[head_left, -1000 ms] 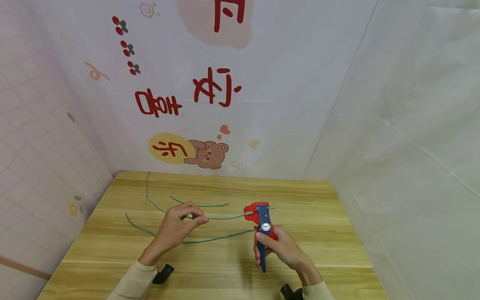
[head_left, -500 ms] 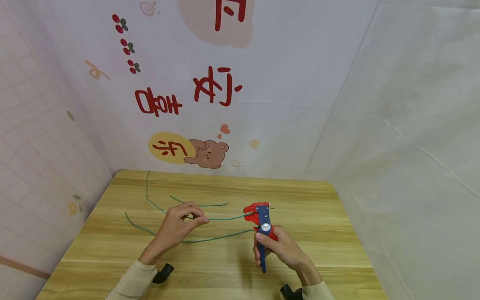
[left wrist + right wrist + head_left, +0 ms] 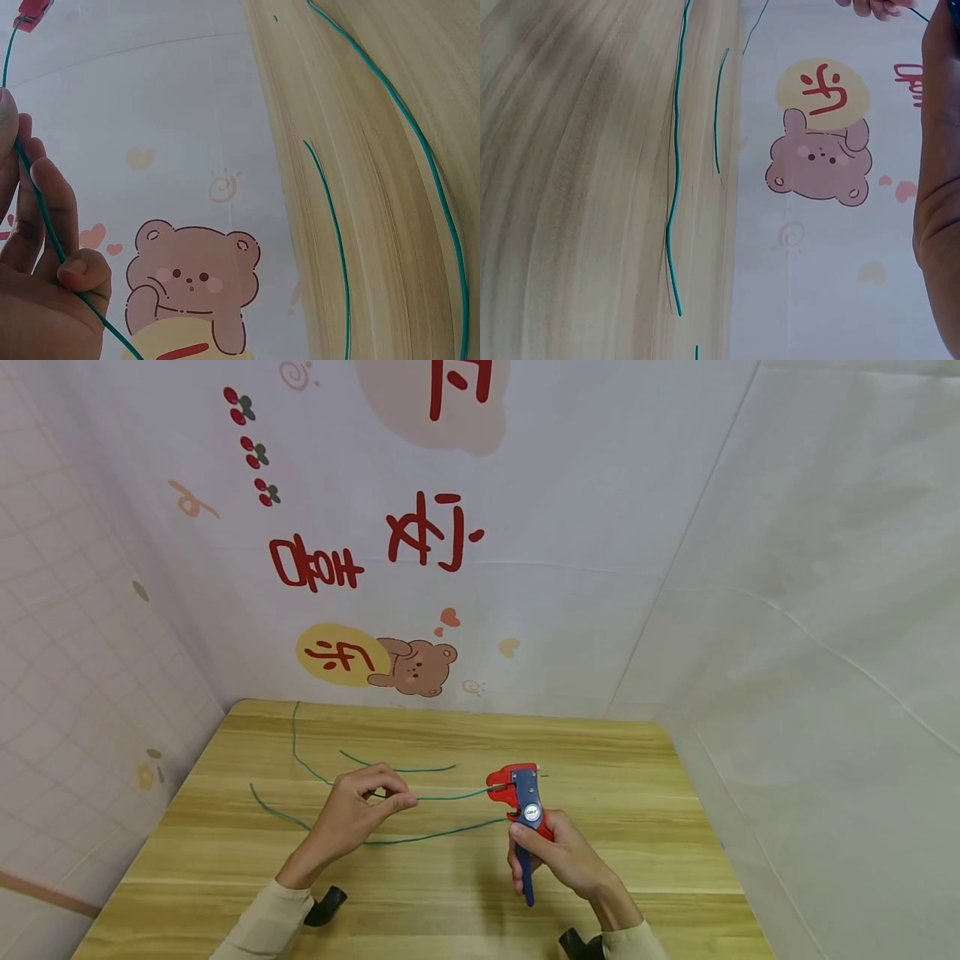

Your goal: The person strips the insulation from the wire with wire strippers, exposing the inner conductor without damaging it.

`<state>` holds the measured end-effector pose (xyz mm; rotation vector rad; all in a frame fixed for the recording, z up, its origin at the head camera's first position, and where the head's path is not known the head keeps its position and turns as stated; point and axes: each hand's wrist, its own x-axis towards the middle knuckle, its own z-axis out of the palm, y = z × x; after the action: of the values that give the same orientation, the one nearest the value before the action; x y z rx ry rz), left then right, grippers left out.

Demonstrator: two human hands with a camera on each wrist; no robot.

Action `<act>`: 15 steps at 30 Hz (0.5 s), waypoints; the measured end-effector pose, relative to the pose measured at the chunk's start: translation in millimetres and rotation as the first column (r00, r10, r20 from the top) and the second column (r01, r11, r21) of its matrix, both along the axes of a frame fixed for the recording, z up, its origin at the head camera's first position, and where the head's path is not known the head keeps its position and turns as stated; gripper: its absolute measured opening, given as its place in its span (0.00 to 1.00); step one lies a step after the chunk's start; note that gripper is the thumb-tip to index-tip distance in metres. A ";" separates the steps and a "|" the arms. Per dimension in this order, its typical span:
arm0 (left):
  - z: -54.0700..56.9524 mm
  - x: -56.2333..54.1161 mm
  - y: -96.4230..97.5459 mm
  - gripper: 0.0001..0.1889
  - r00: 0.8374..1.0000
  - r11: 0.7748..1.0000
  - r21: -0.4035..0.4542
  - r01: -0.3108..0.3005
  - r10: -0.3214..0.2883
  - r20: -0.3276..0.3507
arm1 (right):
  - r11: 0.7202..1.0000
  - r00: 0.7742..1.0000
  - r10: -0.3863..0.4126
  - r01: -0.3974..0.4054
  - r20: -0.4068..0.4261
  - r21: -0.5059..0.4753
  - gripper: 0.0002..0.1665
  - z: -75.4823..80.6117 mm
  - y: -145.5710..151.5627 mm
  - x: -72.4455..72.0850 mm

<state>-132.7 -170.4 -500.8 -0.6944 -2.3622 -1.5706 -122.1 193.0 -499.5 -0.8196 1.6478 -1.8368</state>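
Note:
In the head view, my left hand [image 3: 360, 810] pinches a green wire [image 3: 453, 798] between thumb and fingers. Its right end runs into the red jaws of a red-and-blue wire stripper [image 3: 529, 789]. My right hand [image 3: 566, 852] grips that tool round its handles, holding it upright above the table. From the left wrist, the same green wire [image 3: 46, 217] crosses the palm and curled fingers up to the tool's red head [image 3: 34, 11]. In the right wrist view, the forearm [image 3: 939, 172] fills the right edge, and the right hand's fingers are not visible.
A long green wire [image 3: 435, 837] lies on the wooden table [image 3: 637, 877], passing behind the left hand. Farther back are a short green wire [image 3: 420, 771] and a tiny green piece [image 3: 545, 776] beside the stripper. A printed cloth wall [image 3: 555, 568] stands behind the table.

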 end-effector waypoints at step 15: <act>-1.8 -0.6 -1.2 0.12 1.000 1.000 0.001 -0.009 0.009 -0.008 | 0.999 0.998 -0.041 0.043 -0.049 0.032 0.23 -1.4 -3.0 0.6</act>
<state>-133.3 -171.6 -502.6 -0.6881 -2.3559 -1.5625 -121.5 190.0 -500.8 -0.8270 1.7327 -1.8268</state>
